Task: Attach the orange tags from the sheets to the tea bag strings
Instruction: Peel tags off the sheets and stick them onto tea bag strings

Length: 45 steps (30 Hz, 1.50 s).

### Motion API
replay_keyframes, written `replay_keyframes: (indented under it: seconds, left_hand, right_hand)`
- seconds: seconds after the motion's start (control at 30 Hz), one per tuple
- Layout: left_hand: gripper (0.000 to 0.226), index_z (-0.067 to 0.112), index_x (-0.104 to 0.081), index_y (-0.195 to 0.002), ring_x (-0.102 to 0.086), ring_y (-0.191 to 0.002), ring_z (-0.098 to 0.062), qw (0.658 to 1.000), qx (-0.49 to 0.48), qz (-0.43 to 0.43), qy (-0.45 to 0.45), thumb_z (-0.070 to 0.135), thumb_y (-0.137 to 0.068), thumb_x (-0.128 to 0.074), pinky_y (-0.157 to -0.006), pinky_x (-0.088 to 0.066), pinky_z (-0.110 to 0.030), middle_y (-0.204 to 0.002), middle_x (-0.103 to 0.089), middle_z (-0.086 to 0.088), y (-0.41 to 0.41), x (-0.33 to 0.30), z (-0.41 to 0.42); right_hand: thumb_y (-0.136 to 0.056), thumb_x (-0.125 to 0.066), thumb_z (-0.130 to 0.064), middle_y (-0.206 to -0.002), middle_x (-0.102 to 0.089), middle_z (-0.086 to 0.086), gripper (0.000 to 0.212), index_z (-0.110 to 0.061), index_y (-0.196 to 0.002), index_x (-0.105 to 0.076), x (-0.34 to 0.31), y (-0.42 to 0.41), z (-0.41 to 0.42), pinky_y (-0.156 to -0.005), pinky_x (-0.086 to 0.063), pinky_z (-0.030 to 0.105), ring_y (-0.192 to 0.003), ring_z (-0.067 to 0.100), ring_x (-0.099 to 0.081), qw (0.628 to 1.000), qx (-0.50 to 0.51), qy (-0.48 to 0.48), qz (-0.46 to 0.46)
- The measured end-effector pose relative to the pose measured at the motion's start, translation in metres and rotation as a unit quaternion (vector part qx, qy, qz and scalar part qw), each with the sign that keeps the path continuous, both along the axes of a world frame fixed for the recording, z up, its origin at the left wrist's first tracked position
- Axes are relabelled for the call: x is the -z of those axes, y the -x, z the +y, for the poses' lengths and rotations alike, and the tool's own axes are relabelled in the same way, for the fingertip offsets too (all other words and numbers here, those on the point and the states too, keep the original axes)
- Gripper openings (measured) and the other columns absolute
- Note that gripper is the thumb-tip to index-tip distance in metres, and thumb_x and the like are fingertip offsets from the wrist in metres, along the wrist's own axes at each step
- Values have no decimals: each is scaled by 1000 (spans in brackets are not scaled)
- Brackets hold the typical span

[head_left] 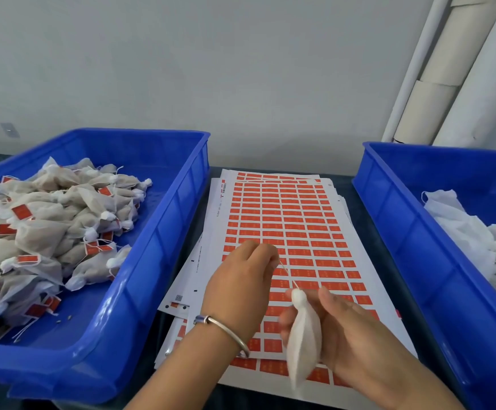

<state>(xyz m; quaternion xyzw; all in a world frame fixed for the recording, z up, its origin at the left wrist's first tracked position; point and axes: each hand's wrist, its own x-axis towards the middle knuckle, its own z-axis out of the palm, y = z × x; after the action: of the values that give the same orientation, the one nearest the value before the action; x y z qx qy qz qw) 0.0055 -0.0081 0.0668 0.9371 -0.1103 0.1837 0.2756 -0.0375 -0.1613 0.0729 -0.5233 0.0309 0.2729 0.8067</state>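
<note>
Blue plastic fills the left of the view: a wide tray whose floor bears a heap of filled tea bags, most of them with small orange tags on their strings; one tagged bag lies near the heap's edge with its label face up. Just right of the tray, on the dark table, lies a fanned stack of white sheets printed with rows of orange tags; the top sheet runs from the far edge down beneath both hands. Over the lower part of that sheet the left hand hovers with its back to the camera, a silver bangle on the wrist; its fingers are curled in and the fingertips pinch the far end of a thin string — which runs taut, down and to the right, to the knotted top of a white tea bag. The right hand holds that bag upright, thumb and curled fingers wrapped round its body, so it hangs above the lower rows of tags; the bag is blurred, and whether it touches the sheet cannot be told. Further right stands a second blue tray, holding a pile of white bags — no orange shows on them. Behind it, pale rolls lean against the grey wall.
</note>
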Motion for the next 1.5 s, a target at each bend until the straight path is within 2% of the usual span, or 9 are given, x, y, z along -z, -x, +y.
replay_keyframes:
  seconds: [0.17, 0.3, 0.53, 0.67, 0.83, 0.93, 1.07, 1.37, 1.5]
  left_hand:
    - [21, 29, -56, -112, -45, -88, -1, 999, 42, -33, 8, 30, -96, -41, -73, -34, -3, -110, -55, 14, 3, -4, -4]
    - [19, 26, -58, -108, -46, -87, -1, 996, 62, -48, 31, 28, -95, -44, -73, -33, -2, -103, -55, 15, 4, -9, -6]
    - [26, 48, -44, -75, -48, -83, 20, 988, 77, 65, 115, 30, -90, -56, -64, -36, 6, -78, -47, 35, 3, -2, 2]
    - [13, 50, -50, -95, -46, -91, 13, 980, 99, 170, 23, 49, -85, -58, -67, -29, 3, -97, -47, 37, 17, 20, 17]
    - [63, 44, -42, -131, -24, -134, 1, 966, 103, 231, -56, 68, -75, -56, -112, -19, -27, -143, -30, 29, 38, 51, 25]
    - [72, 42, -30, -140, -8, -141, -1, 966, 87, 231, -84, 70, -77, -50, -108, 3, -24, -151, -18, 26, 41, 59, 23]
    - [67, 41, -31, -141, -6, -142, -1, 968, 81, 224, -75, 66, -81, -48, -107, 5, -23, -151, -18, 25, 39, 65, 22]
    - [55, 31, -32, -144, -7, -143, -7, 959, 130, 191, -167, 53, -93, -38, -107, 5, -20, -153, -20, 15, 37, 65, 19]
    - [47, 25, -48, -136, -21, -140, -5, 957, 183, 150, -168, 46, -97, -33, -111, -15, -17, -147, -38, 13, 42, 64, 21]
  right_hand:
    - [-68, -61, -34, -80, -72, 10, 24, -22, -80, -78, -2, -7, -2, -86, -50, 36, -89, 26, -69, 995, 56, 57, -60]
    - [-61, -65, -31, -71, -70, 12, 18, -19, -69, -76, -8, -6, -8, -74, -49, 29, -82, 27, -70, 989, 23, 127, -75]
    - [-70, -60, -17, -52, -55, 13, 11, -13, -66, -70, -7, -6, -28, -75, -50, 41, -48, 20, -57, 988, 147, -13, -44]
    - [-70, -60, -18, -56, -56, 16, 12, -13, -64, -70, 1, -1, -32, -51, -52, 30, -45, 20, -53, 989, 143, 3, -20]
    - [-72, -60, -14, -73, -66, 23, 7, -11, -70, -66, 10, 7, -26, -48, -52, 30, -47, 24, -57, 992, 126, 22, -8]
    - [-73, -57, -16, -66, -63, 20, 11, -7, -79, -58, 16, 10, -22, -63, -52, 37, -53, 24, -57, 991, 132, 23, -19]
    - [-73, -56, -21, -56, -54, 15, 19, -6, -84, -55, 23, 12, -18, -86, -43, 45, -58, 24, -50, 989, 140, 49, -20]
    - [-91, -52, -13, -53, -55, 12, 11, -7, -83, -58, 38, 12, -4, -58, -44, 29, -44, 14, -47, 987, 136, 84, -24]
    - [-94, -52, -13, -58, -59, 13, 14, -8, -83, -60, 44, 10, 1, -50, -44, 26, -43, 15, -49, 979, 139, 142, -39]
